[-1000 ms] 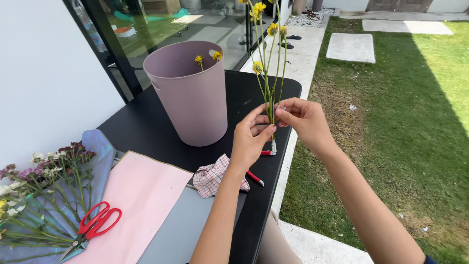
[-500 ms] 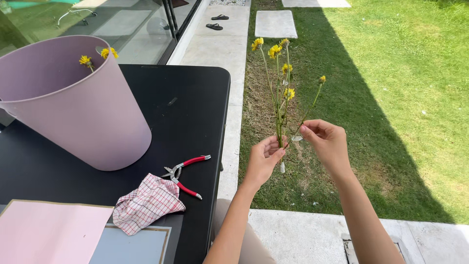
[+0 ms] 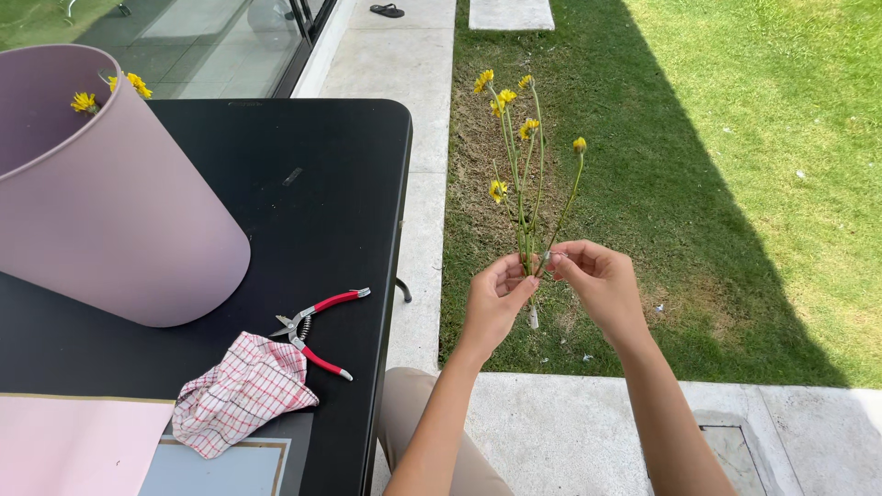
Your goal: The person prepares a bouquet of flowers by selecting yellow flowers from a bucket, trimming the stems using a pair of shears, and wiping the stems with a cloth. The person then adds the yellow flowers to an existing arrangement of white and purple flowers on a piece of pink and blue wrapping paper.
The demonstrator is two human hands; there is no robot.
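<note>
A thin bunch of yellow flowers (image 3: 516,156) on long green stems stands upright off the table's right side, above the grass. My left hand (image 3: 497,297) pinches the stems near their lower end. My right hand (image 3: 597,280) is closed on a single budded stem beside the bunch, fingertips almost touching the left hand's. A short stem end pokes out below the left hand.
On the black table (image 3: 303,193) stand a large mauve bucket (image 3: 110,220) with yellow flowers inside, red-handled snips (image 3: 322,326), a red-checked cloth (image 3: 241,393) and pink paper (image 3: 73,445). Concrete paving and lawn (image 3: 735,184) lie to the right.
The view has swung right and down, away from the table. Both hands carried the flower bunch off the table's edge over the grass, keeping hold of the stems.
</note>
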